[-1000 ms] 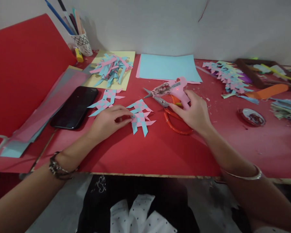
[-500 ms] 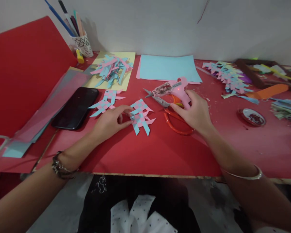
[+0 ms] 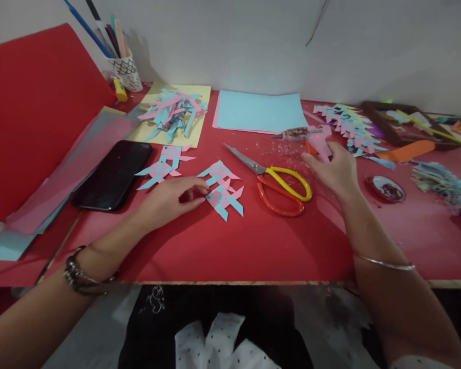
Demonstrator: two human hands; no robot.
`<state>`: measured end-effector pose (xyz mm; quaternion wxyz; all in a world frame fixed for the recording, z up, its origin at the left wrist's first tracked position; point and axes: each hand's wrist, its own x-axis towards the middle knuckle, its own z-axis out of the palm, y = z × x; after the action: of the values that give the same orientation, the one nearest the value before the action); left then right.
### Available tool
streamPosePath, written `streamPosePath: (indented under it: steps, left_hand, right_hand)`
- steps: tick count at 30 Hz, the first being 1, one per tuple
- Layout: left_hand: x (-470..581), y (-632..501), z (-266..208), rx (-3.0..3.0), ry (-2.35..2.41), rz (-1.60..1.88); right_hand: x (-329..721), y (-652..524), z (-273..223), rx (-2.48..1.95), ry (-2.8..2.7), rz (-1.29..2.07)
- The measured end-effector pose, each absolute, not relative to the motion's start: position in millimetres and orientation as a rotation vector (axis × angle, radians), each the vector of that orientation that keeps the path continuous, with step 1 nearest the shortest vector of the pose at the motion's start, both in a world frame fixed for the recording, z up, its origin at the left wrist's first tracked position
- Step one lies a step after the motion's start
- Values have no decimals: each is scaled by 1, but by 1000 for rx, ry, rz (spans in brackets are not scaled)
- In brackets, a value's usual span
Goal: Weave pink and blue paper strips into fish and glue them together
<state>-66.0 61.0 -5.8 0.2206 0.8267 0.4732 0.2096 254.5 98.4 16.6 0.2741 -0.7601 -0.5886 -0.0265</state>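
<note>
My left hand point(image 3: 172, 199) pinches the left tip of a woven pink-and-blue paper fish point(image 3: 223, 197) that rests on the red table. A second woven fish point(image 3: 218, 171) touches it from behind. Two more paper fish point(image 3: 162, 168) lie just beyond my left knuckles. In my right hand point(image 3: 337, 168) is a pink hot glue gun point(image 3: 318, 139), its nozzle pointing left and a small red light lit. Scissors point(image 3: 288, 185) with one yellow and one orange-red handle loop lie between my hands.
A black phone point(image 3: 113, 175) lies at left. Behind are a heap of paper strips point(image 3: 174, 114), blue paper sheets point(image 3: 259, 110) and a pen cup point(image 3: 126, 72). To the right are a small dish point(image 3: 387, 188), an orange stick point(image 3: 407, 151), a chain of paper fish point(image 3: 348, 125) and a brown frame point(image 3: 384, 125).
My right hand has moved the glue gun right, away from above the scissors, which now show fully. The fish at my left fingertips has turned slightly.
</note>
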Motion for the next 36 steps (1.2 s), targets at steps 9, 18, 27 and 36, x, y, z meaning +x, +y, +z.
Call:
streamPosePath:
  steps: [9, 18, 27, 36]
  left_hand:
    - [-81, 61, -11, 2669, 1045, 597]
    - [-80, 62, -17, 2821, 984, 653]
    - [-78, 61, -15, 2797, 1001, 593]
    - [-77, 59, -16, 2825, 1002, 606]
  right_hand:
    - [254, 91, 24, -2060, -1689, -353]
    - [152, 59, 17, -891, -2634, 171]
    - [148, 64, 0, -759, -2736, -4]
    - [144, 60, -1, -677, -2725, -256]
